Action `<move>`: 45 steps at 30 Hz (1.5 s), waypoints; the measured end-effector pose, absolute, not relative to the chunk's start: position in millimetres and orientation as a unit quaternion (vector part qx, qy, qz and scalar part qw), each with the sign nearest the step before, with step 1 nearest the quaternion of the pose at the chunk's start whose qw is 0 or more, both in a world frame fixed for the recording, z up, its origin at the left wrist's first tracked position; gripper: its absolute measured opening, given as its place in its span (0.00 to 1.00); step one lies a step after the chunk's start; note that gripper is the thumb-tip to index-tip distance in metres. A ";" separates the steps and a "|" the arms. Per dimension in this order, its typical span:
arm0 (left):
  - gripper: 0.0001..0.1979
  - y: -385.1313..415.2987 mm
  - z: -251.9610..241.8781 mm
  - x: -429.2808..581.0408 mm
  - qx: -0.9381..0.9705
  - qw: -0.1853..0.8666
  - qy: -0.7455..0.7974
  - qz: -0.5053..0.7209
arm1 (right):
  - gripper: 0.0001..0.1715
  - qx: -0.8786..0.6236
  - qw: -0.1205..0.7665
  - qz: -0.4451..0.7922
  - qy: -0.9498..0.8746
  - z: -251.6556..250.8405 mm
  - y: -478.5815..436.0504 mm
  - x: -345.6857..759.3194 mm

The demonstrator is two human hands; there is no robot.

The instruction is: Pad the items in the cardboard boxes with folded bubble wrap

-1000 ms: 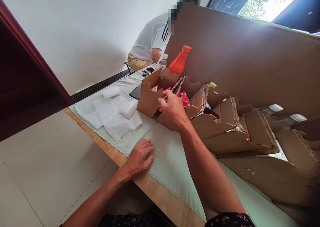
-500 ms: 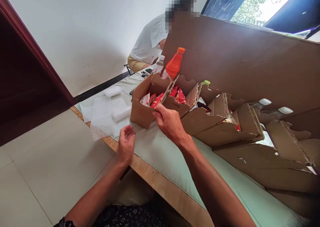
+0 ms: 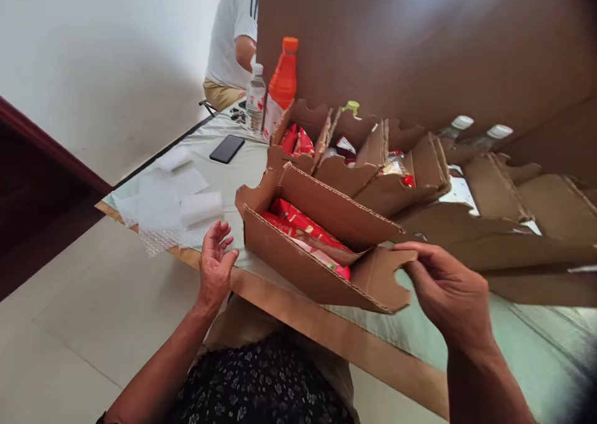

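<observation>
An open cardboard box (image 3: pixel 298 262) lies lengthwise near the front edge of the pale green table, with red packets (image 3: pixel 310 225) and a pink-and-white one inside. My right hand (image 3: pixel 448 290) pinches the notched flap at the box's right end. My left hand (image 3: pixel 217 265) is off the box's left side, palm up with fingers loosely spread, and holds nothing. Behind the box stands a row of similar cardboard boxes (image 3: pixel 352 178) holding red packets and other wrapped items.
Bubble wrap (image 3: pixel 163 206) lies at the table's left, near a black phone (image 3: pixel 227 148). A water bottle (image 3: pixel 255 101) and an orange-capped bottle (image 3: pixel 283 79) stand behind. A tall cardboard panel (image 3: pixel 396 57) rises at the back; a person in white (image 3: pixel 233 32) sits beyond.
The leftmost box has come out of the row toward the table's front edge and turned lengthwise. My right hand has moved right with its flap. The view has shifted, and the phone now shows fully.
</observation>
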State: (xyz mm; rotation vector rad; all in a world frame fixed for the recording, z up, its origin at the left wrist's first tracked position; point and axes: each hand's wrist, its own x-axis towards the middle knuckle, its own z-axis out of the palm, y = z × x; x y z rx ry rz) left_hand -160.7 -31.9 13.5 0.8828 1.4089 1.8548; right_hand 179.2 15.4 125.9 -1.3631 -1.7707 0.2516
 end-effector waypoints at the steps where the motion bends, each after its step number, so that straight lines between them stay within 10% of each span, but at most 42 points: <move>1: 0.34 -34.4 16.5 -156.4 0.364 0.328 0.532 0.690 | 0.09 -0.579 0.476 0.112 -0.652 120.0 8.6 191.0; 5: 0.35 -42.2 24.2 -138.5 0.448 0.398 0.516 0.612 | 0.17 -0.597 0.556 0.198 -0.544 92.6 -27.3 224.6; 9: 0.30 -50.7 26.6 -120.3 0.486 0.445 0.510 0.553 | 0.37 -0.565 0.379 0.308 -0.665 60.8 -67.5 227.6; 22: 0.46 -8.6 22.0 -36.2 0.598 0.441 0.452 0.495 | 0.25 -0.684 0.529 0.163 -0.475 22.8 -38.4 233.3; 29: 0.15 -28.2 35.6 -121.2 0.658 0.276 0.529 0.459 | 0.34 -0.771 0.395 0.210 -0.454 16.5 -60.6 230.3; 35: 0.18 -16.1 41.0 -258.1 0.550 0.014 0.709 0.440 | 0.28 -0.784 0.381 0.156 -0.464 0.3 -58.9 229.8; 45: 0.08 17.0 82.2 -254.0 0.496 0.121 0.682 0.524 | 0.30 -0.744 0.523 0.165 -0.381 15.2 -60.0 218.2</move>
